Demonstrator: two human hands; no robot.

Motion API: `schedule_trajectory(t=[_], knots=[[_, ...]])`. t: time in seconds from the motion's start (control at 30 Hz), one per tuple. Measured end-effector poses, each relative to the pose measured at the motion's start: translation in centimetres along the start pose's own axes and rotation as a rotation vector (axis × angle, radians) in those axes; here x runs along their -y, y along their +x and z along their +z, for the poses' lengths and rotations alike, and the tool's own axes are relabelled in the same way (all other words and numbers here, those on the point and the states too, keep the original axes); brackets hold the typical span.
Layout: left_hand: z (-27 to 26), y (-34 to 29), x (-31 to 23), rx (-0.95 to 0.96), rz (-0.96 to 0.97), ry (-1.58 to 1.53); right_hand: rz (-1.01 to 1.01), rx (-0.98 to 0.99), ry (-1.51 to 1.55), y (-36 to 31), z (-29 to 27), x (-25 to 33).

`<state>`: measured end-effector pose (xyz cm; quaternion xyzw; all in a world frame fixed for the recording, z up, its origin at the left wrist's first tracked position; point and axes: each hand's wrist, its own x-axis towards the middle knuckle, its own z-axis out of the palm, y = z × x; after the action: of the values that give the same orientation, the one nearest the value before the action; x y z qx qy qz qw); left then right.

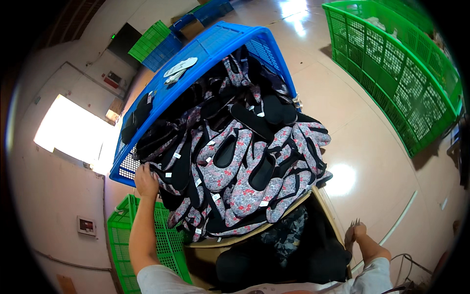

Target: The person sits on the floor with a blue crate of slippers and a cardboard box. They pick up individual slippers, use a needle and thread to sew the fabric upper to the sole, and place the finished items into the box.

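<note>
A large heap of floral slippers (215, 174), grey with pink-red flowers and black soles and linings, spills out of a tipped blue crate (215, 36). Small white tags hang on many of them. My left hand (147, 181) is at the heap's left side, its fingers closed on the edge of a slipper (169, 184) near the crate's lower corner. Off to the right, apart from the heap, my right hand (361, 230) is low over the floor with its fingers curled. Dark thin points show beside it; whether it holds something there is unclear.
A green crate (117, 230) stands below my left arm. At the far right is a large green crate (391, 73) with whitish contents. White insoles (182, 67) lie on the blue crate. A cardboard edge (325, 210) borders the heap in front of my dark-clothed legs.
</note>
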<state>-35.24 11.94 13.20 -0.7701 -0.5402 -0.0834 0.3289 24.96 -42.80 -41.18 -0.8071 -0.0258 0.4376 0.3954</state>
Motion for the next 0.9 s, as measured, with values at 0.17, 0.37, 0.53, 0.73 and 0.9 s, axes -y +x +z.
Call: schedule_trajectory(t=[0.17,0.37,0.53,0.73,0.9], knots=[[1.1,3.9,4.3,-0.13,-0.086,0.029,0.25,0.24,0.351,-0.6,-2.2,16.5],[3.3,6.8,9.3,0.029,-0.336,0.031,-0.065,0.504,-0.021,-3.8,1.4,38.0],[5.1,7.5,12.3,0.084,-0.32,-0.01,-0.486,0.513,-0.222,-9.2,9.1,57.3],[7.8,7.8,16.1,-0.066,-0.211,-0.087,-1.46,-0.172,-0.682,-19.6,23.0,75.7],[8.0,8.5,17.4,-0.061,-0.136,-0.025,-1.539,-0.374,-1.021,-28.6,32.3,80.8]])
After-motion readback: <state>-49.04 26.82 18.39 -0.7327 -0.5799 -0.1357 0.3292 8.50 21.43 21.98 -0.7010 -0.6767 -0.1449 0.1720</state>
